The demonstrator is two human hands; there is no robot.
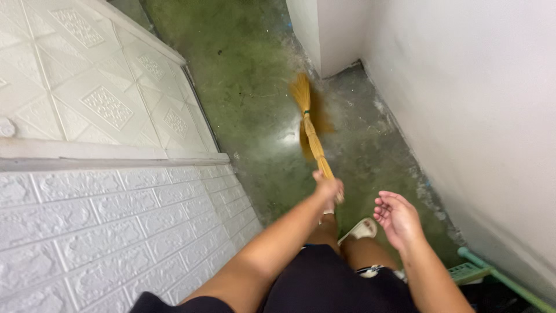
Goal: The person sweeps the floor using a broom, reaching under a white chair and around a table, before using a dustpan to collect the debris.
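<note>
A worn, green-stained concrete floor [255,75] stretches ahead of the fingers, between a white embossed brick-pattern wall panel [104,232] and smooth plaster. The straw-yellow grass broom [310,124], its bound bristles fanned, slants forward from the left hand [328,188], whose fingers clench its handle. Right hand [397,217] hangs empty, fingers loosely spread.

One camera only, worn on the head, looks steeply down and forward at the green floor [255,75], close above the person's own arms.
</note>
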